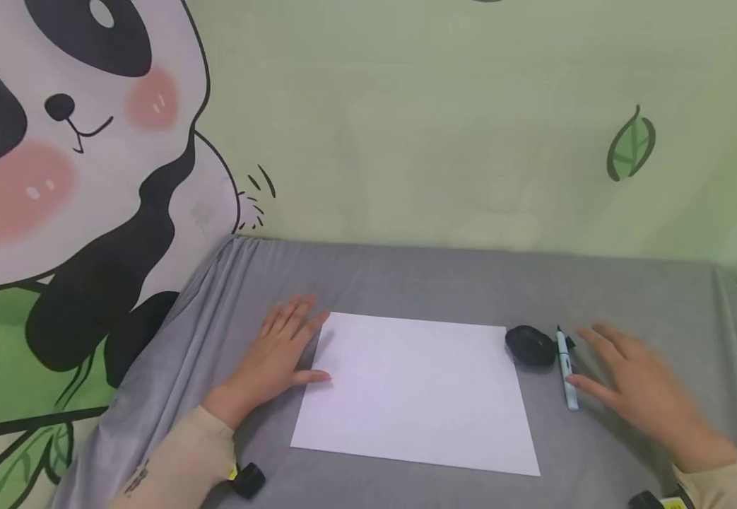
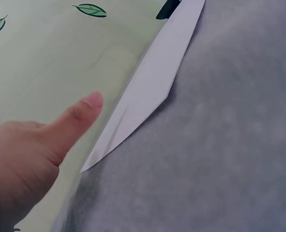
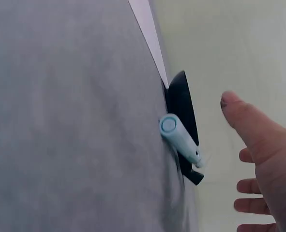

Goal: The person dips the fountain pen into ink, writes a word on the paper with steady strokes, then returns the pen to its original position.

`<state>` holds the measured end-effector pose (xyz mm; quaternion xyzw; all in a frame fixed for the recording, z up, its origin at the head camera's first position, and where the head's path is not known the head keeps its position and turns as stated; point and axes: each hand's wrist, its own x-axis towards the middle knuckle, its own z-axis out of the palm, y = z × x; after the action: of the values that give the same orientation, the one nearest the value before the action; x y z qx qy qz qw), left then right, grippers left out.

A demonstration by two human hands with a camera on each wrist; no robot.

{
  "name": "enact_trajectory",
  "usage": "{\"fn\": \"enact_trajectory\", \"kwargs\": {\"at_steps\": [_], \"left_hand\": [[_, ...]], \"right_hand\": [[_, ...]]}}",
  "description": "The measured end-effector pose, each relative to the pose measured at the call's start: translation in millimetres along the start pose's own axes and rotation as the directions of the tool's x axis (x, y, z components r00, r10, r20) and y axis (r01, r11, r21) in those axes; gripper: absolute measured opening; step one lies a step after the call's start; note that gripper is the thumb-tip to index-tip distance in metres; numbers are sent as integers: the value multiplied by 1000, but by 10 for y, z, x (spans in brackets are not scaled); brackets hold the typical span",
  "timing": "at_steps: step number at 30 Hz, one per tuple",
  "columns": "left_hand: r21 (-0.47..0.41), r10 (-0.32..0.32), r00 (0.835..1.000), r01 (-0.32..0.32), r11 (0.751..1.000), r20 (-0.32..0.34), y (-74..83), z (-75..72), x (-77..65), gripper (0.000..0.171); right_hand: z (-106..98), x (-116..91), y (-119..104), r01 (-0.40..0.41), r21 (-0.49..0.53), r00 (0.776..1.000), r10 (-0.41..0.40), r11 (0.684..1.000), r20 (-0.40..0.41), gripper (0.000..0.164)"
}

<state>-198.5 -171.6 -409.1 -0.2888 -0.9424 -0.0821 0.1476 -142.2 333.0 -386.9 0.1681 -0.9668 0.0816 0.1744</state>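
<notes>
A blank white sheet of paper lies flat in the middle. My left hand is at its left edge, fingers spread and thumb overlapping the sheet in the head view; the left wrist view shows the thumb raised beside the paper. At the sheet's upper right corner sits a rounded black object with a small tab. A light blue pen, dark tip pointing away, lies just right of it. Beside the pen my right hand holds nothing, fingers extended, its thumb tip close to the barrel.
Grey cloth covers the table and drapes in folds at the left. Behind it rises a pale green wall with a large panda picture at left. A black wrist device shows by the left sleeve.
</notes>
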Motion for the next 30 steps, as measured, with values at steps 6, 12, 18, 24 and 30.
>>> {"fn": "enact_trajectory", "kwargs": {"at_steps": [6,12,18,24,30], "left_hand": [[-4,114,988,-115,993,-100,31,-7,6,95],[-61,113,992,-117,991,-62,52,3,-11,97],[-109,76,996,-72,992,38,30,47,-43,94],[-153,65,996,-55,987,62,8,80,-46,84],[-180,46,994,-27,983,101,21,72,-31,82]], "right_hand": [[-18,2,-93,-87,27,995,85,996,49,65],[-31,34,-214,-207,80,975,199,975,95,45],[-5,72,-316,-287,92,954,277,953,114,33],[42,56,-354,-345,89,934,333,934,126,30],[65,40,-359,-378,103,919,360,920,159,28]]}}
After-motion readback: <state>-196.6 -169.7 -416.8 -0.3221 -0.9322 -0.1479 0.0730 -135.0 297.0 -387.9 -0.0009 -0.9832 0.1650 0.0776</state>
